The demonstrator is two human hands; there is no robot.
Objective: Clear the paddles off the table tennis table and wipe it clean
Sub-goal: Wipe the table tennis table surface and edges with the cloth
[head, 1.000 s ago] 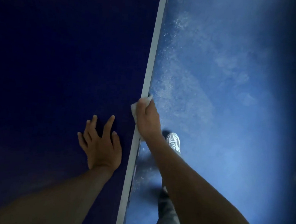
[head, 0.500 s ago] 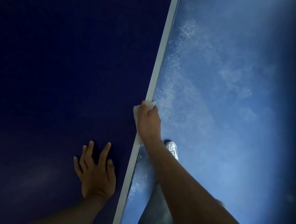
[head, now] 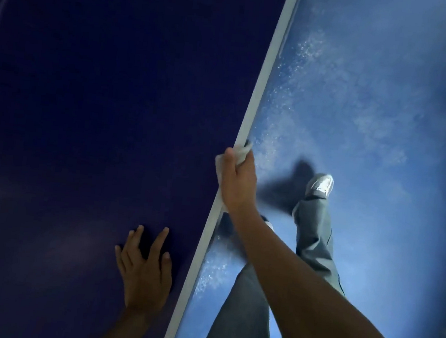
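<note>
A white cloth point(head: 244, 151) is gripped in the right hand point(head: 238, 182), fingers curled over the tabletop point(head: 100, 102) at its white edge point(head: 269, 72), mid-frame. The left hand point(head: 145, 270) is laid flat, fingers spread, lower centre. Open dark surface is seen upper left.

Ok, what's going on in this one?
A person is wiping the table tennis table. Their right hand grips a white cloth wrapped over the table's white edge strip. The left hand lies flat on the dark blue top, fingers spread. No paddles show in this view. Beside the table, one leg is out ahead, its pale shoe on the blue floor.
</note>
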